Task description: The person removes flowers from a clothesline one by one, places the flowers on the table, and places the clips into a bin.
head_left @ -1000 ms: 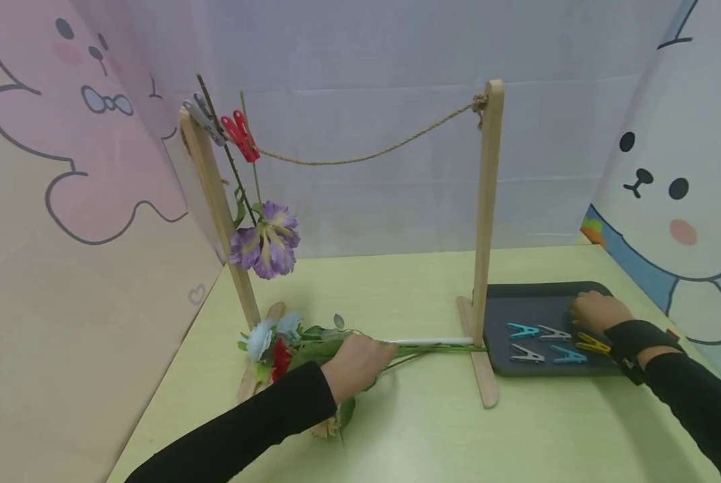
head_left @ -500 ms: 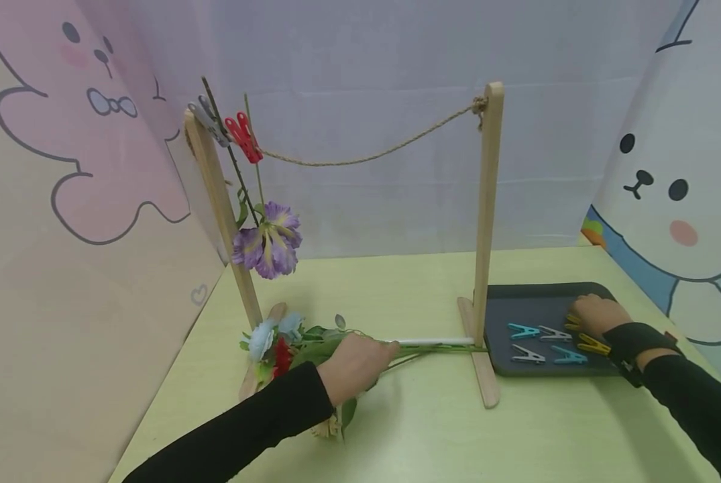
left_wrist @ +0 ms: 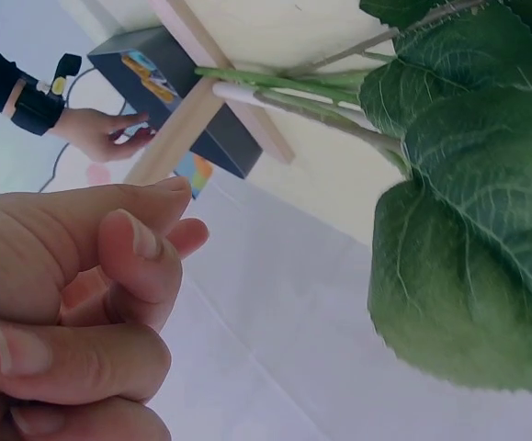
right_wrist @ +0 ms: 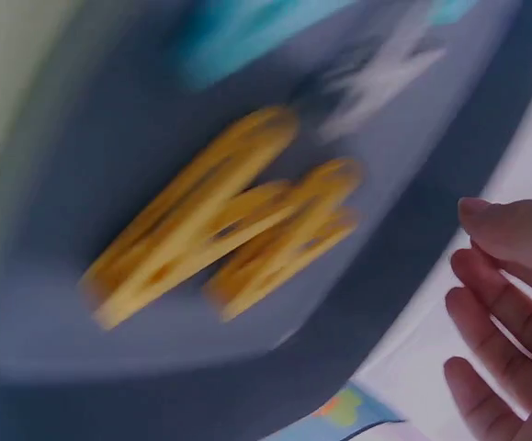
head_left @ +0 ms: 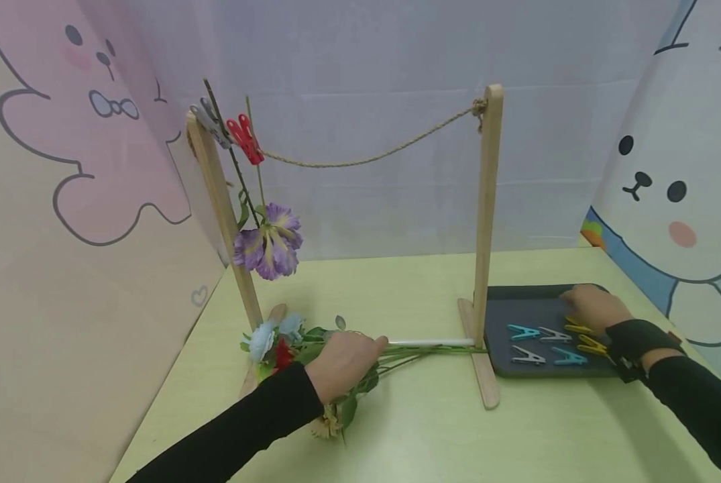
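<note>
My left hand point(head_left: 345, 362) is over a bunch of artificial flowers in the head view. Its fingers are curled with nothing seen between them in the left wrist view, where large green leaves point(left_wrist: 486, 230) hang apart from it. Blue flowers point(head_left: 262, 341) and a red flower point(head_left: 283, 354) lie beyond the hand; green stems point(head_left: 432, 349) run right. At the tray's back right is my right hand point(head_left: 595, 308), fingers relaxed and holding nothing in the right wrist view. Nearest to it are two yellow clothespins point(right_wrist: 192, 220) in the dark tray point(head_left: 517, 302).
A wooden stand with a right post point(head_left: 488, 221) and left post point(head_left: 224, 215) bears a sagging rope point(head_left: 360, 162). A grey clothespin point(head_left: 210, 123) and a red clothespin point(head_left: 247, 139) hold stems with purple flowers point(head_left: 269, 245) upside down. Blue clothespins point(head_left: 570, 357) and white clothespins point(head_left: 528, 355) lie in the tray.
My left hand has shifted slightly left along the flowers, off the stems near its thumb. My right hand has moved back and left, uncovering the rear yellow clothespin.
</note>
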`<state>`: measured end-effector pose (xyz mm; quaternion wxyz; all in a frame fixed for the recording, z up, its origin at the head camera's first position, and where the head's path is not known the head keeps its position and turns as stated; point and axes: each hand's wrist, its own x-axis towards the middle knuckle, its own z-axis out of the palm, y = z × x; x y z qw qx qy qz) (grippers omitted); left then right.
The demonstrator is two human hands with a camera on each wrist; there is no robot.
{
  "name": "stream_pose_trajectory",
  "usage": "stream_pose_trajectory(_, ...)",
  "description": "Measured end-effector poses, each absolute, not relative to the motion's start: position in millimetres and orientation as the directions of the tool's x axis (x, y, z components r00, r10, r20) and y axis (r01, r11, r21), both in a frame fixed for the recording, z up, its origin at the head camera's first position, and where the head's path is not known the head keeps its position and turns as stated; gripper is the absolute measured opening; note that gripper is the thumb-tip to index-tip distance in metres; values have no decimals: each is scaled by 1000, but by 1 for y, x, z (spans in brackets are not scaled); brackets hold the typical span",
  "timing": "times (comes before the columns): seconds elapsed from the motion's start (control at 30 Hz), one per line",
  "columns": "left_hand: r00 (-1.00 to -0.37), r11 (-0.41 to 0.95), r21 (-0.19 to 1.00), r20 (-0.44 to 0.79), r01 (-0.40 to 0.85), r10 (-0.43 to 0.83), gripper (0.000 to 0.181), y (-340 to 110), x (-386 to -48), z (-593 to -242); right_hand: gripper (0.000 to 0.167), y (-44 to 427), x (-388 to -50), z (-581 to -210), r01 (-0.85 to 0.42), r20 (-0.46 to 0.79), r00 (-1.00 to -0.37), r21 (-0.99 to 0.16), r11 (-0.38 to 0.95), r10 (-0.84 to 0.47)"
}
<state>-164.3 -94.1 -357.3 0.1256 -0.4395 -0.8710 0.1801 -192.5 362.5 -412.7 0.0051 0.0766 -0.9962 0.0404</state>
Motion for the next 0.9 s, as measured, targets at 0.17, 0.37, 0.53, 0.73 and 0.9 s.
stream_pose_trajectory(0.17,-620,572,-467,60,675,782,26,-104,-168,-347,31,344,-198,-378,-210,192,-967,-222,952,-169)
stream_pose_trajectory(0.37,-675,647,-385,78,658,733,24,-121,-176,-320,25,306,-208,-305,-239,579,-809,-478,845,98)
stream_pose_trajectory(0.53,-719,761,-288,255,582,647,27,-138,-183,-287,18,262,-216,-221,-464,722,-474,-692,554,505)
stream_pose_trajectory(0.73,-703,840,-81,507,537,498,23,-163,-197,-237,14,178,-221,-138,-807,896,-236,-396,438,375)
stream_pose_trajectory(0.9,-769,918,102,586,383,256,22,-180,-209,-200,22,101,-238,-109,-789,947,-317,-237,566,-46)
